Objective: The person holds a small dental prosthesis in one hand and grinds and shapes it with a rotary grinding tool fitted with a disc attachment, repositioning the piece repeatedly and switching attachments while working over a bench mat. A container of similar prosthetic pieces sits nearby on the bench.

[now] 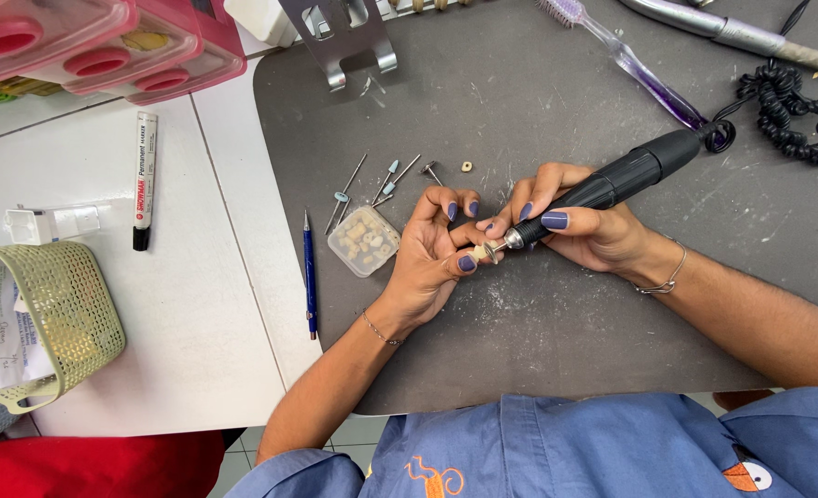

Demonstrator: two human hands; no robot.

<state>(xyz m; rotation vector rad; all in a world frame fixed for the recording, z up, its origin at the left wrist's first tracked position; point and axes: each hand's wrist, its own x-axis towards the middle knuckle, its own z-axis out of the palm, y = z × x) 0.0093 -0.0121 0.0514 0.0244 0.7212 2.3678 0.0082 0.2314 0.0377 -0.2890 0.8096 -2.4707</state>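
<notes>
In the head view, the right hand gripped a black rotary handpiece like a pen, fingers wrapped tight round its barrel, so the small tip pointed left toward the other hand. The left hand had its thumb and fingertips pinched shut on a tiny pale piece, held right against the tool's tip; the two hands touched each other, probably to steady the work. What exactly the piece was could not be told at this size. Both hands hovered over the middle of a dark grey mat, dusted with white powder just beneath them.

Just left of the left hand sat a small clear box of pale bits, within easy reach. Beyond it, farther off, lay several loose burs. A blue pen lay along the mat's left edge, and a marker rested well apart on the white table. A green basket stood at the table's left edge, near side.

The handpiece's coiled cord ran off far right, beside a purple toothbrush. A metal stand and pink containers lined the far edge. The near-right part of the mat lay open, crossed only by the right forearm.
</notes>
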